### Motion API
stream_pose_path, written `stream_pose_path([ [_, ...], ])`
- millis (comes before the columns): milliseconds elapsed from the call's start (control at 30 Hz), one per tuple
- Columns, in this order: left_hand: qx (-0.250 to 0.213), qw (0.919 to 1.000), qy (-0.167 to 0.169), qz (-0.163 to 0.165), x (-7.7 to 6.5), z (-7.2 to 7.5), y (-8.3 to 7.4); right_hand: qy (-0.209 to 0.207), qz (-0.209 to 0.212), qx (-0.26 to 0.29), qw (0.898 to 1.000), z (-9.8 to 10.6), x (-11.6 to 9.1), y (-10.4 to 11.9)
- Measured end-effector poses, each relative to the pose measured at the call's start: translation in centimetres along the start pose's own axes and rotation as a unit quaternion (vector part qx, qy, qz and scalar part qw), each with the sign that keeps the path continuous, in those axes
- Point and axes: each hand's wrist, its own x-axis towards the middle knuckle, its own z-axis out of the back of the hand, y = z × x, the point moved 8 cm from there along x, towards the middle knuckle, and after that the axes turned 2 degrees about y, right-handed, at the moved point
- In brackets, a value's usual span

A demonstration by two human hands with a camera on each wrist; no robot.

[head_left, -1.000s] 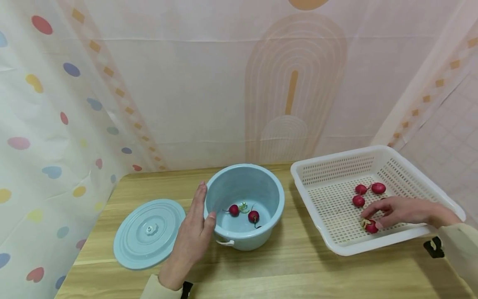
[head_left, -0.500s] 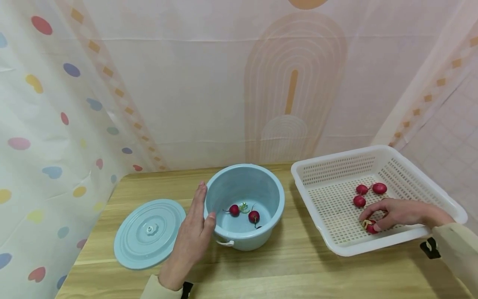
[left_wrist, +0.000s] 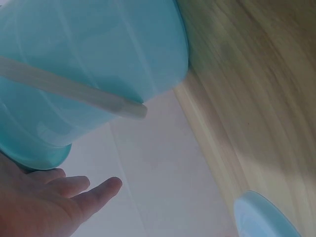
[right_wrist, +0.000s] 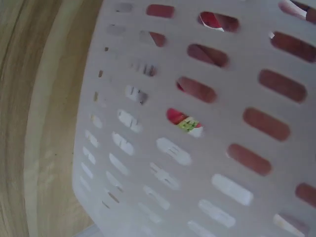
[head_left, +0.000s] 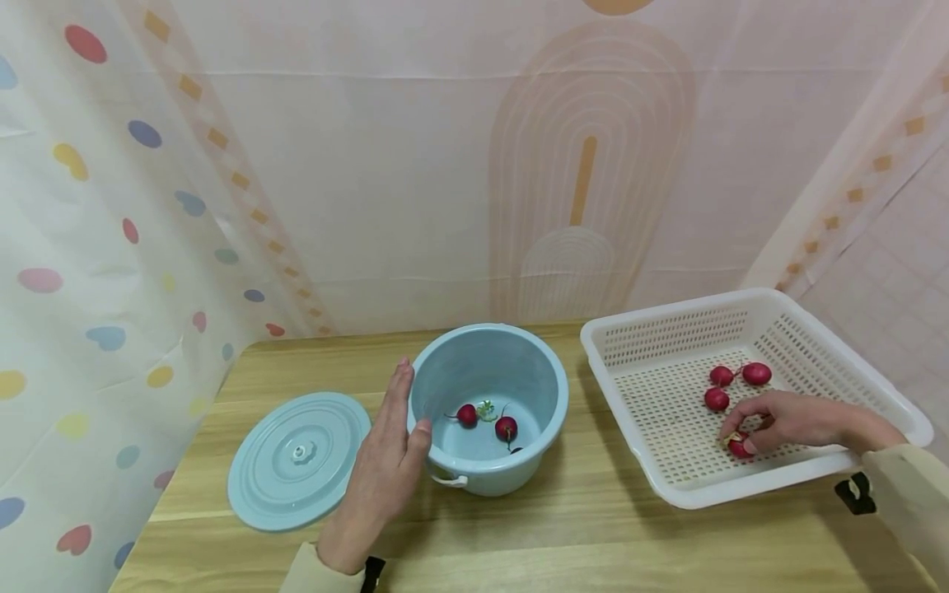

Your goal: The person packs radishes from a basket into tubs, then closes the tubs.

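My left hand (head_left: pixel 378 469) lies with straight fingers along the left rim of a light blue bucket (head_left: pixel 485 473). In the left wrist view, its fingertips (left_wrist: pixel 111 185) stay beside the bucket's rim. Inside the bucket are a red radish (head_left: pixel 467 415), another radish (head_left: pixel 506 428) and a bit of green leaf (head_left: pixel 485 410). My right hand (head_left: pixel 793 422) reaches into a white plastic basket (head_left: pixel 675 494) and pinches a radish (head_left: pixel 739 446) with a pale stem end. Further back in the basket sit three more radishes (head_left: pixel 717 399). The basket's slotted wall mostly hides this hand in the right wrist view.
A round light blue lid (head_left: pixel 296 461) with a small knob lies on the wooden table (head_left: pixel 563 543) left of the bucket. The bucket's white handle (left_wrist: pixel 74 89) hangs down its side. A patterned curtain (head_left: pixel 385 189) stands behind and left of the table.
The right fingers have shifted slightly around the pinched radish, which has turned a little in place. The left hand has stayed at the bucket's rim. The whole view has shifted slightly.
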Motion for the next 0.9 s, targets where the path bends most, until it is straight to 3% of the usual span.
stream_pose_path([
  [200, 0.0, 1.0, 0.002, 0.003, 0.0, 0.0, 0.0, -0.051, 0.047, -0.046, 0.997, 1.0, -0.6, 1.4],
  [433, 0.0, 1.0, 0.003, 0.006, 0.0, 0.0, 0.0, -0.101, 0.024, -0.046, 0.994, 1.5, -1.5, 2.3],
  [533, 0.0, 1.0, 0.0, 0.002, 0.1, 0.0, 0.0, -0.125, 0.033, -0.076, 0.989, 1.7, -1.9, 2.8],
  [733, -0.003, 1.0, -0.003, -0.002, 0.0, 0.1, -0.1, -0.143, 0.068, -0.056, 0.986, 1.6, -2.3, 3.8],
  [900, -0.004, 1.0, -0.003, -0.003, 0.0, 0.0, -0.1, -0.175, 0.099, -0.063, 0.978, 1.6, -2.7, 5.2],
])
